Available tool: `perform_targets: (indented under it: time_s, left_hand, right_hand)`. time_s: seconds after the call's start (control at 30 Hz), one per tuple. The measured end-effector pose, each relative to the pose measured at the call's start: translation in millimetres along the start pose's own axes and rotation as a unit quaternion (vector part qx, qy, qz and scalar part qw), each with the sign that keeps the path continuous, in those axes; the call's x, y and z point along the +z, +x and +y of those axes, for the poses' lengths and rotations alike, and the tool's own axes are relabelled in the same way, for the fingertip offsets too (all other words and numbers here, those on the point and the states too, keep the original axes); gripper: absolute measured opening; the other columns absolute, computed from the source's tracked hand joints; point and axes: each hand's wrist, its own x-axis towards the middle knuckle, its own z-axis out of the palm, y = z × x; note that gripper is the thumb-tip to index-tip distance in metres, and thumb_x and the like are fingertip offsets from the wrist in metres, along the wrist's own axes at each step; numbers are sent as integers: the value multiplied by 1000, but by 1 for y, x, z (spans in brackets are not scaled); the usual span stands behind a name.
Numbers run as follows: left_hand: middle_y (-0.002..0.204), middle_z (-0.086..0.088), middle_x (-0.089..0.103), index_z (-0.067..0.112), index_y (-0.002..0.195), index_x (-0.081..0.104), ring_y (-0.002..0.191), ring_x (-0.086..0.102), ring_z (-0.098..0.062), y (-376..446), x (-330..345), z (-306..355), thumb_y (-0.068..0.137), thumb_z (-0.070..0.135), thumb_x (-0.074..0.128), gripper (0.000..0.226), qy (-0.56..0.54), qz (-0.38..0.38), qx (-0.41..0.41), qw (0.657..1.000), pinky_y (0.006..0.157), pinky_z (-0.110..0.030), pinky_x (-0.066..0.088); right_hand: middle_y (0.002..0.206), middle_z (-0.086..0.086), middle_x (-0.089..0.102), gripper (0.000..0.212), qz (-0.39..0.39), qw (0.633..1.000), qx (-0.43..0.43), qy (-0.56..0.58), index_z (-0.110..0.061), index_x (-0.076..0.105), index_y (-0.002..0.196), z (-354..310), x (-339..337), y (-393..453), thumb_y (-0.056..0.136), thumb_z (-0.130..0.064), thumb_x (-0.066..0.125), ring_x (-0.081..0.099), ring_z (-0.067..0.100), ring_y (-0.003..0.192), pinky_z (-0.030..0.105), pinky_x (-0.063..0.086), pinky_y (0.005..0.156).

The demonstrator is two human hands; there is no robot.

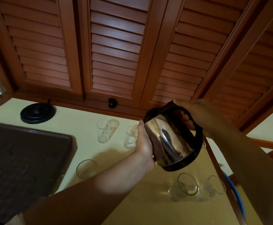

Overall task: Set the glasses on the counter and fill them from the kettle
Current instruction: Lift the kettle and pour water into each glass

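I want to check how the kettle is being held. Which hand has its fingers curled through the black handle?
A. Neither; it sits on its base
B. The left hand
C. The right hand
C. The right hand curls round the kettle handle, while the left hand presses against the steel body from the side.

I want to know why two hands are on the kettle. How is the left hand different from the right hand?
The right hand curls its fingers round the black handle of the kettle; the left hand lies flat against the shiny side. The right hand sits high on the kettle, the left hand lower, near the base. Both touch the tilted kettle above the glasses.
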Motion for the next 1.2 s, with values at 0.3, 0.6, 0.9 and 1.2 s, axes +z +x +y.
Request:
perform_targets:
  time_s: [0.3,0.6,0.9,1.2]
  left_hand:
    - [113,-16,77,18,121,75,104,71,-34,9,1,-4,84,90,38,89,-19,13,-1,1000,93,-49,57]
    - [118,-15,77,19,119,76,114,70,-36,11,2,-7,77,95,42,93,-43,24,-5,999,106,-54,52]
    - [105,-18,77,15,116,75,100,70,-35,10,-5,-7,90,85,35,85,0,39,12,999,72,-43,54]
    - [105,-10,77,21,110,76,103,69,-28,4,-7,-6,94,81,35,75,63,40,53,996,83,-41,51]
  right_hand:
    - [56,2,55,43,-12,1000,-3,13,-14,69,66,3,-2,3,89,-49,76,43,15,44,29,38,51]
    - [55,2,55,44,-37,999,-18,16,-19,70,59,5,-2,9,91,-49,75,43,14,42,26,36,47]
    - [57,0,53,61,-42,997,-38,50,5,72,105,31,2,8,91,-54,73,44,13,45,26,38,46]
    - [52,-1,53,45,15,986,-58,153,-14,62,65,57,2,-20,95,-45,71,44,10,41,22,39,44]
